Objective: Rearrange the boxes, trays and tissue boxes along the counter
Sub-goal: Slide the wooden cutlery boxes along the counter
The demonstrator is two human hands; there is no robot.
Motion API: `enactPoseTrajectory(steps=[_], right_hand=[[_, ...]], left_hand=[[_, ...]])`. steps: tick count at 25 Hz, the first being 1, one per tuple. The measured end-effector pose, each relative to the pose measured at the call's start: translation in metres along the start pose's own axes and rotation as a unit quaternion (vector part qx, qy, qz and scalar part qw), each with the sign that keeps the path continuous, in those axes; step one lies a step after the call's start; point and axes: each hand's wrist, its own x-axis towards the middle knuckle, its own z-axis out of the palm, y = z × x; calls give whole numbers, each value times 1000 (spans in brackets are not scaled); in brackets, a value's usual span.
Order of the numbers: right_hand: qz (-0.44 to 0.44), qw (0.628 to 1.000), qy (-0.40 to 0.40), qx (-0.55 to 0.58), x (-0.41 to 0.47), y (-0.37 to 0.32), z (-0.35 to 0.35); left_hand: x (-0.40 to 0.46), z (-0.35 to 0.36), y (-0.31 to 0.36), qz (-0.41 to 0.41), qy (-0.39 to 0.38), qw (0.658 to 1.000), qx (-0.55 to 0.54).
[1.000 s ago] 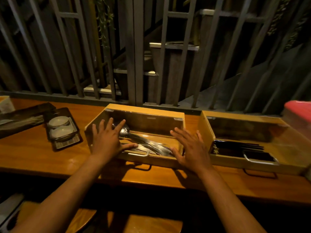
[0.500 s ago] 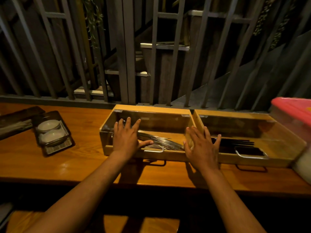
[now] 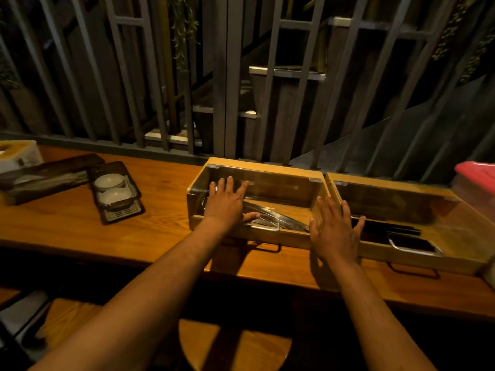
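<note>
Two wooden boxes stood side by side on the wooden worktop (image 3: 80,223), right of the frame's centre, their adjoining ends touching or nearly so. The left box (image 3: 262,171), with a clear lid, held metal cutlery (image 3: 276,219) lying slantwise; the right box (image 3: 401,184) held dark chopsticks (image 3: 391,231). Each had a metal handle on its near side.

The left hand (image 3: 227,204) lay flat on the clear lid of the left box, fingers straight and spread, thumb out toward the handle, gripping nothing. The right hand (image 3: 334,231) was also flat with fingers apart, resting over the seam where the two boxes met, its thumb reaching over the right box.

At the middle left of the frame a dark tray (image 3: 115,192) carried two small white dishes (image 3: 109,182), and just beside it, farther left, lay a long dark tray (image 3: 51,178). A pale tissue box (image 3: 21,153) stood at the left edge. A red-lidded container (image 3: 476,172) showed at the right edge. A round wooden stool (image 3: 235,346) sat at the bottom centre, below the worktop.
</note>
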Motion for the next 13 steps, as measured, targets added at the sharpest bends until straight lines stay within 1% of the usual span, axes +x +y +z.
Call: enactPoseTrajectory(steps=[2, 4, 5, 6, 8, 10, 13], right_hand=[[-5, 1000, -22, 7, 1, 1, -6], [31, 998, -38, 50, -2, -9, -15], [45, 995, -33, 83, -6, -18, -18], [36, 993, -13, 116, -14, -31, -19], [-23, 985, 11, 168, -28, -62, -21], [-86, 979, -10, 183, -48, -98, -17], [-147, 965, -31, 217, -65, -149, -19]], left_hand=[[-13, -6, -1, 10, 4, 1000, -22], [-36, -12, -2, 15, 22, 998, -58], [-50, -16, -5, 15, 32, 997, -76], [-65, -21, -10, 8, 49, 995, -89], [-89, -28, -26, -12, 86, 991, -104], [-114, -28, -48, -47, 125, 986, -103], [-145, -26, -91, -101, 164, 976, -103]])
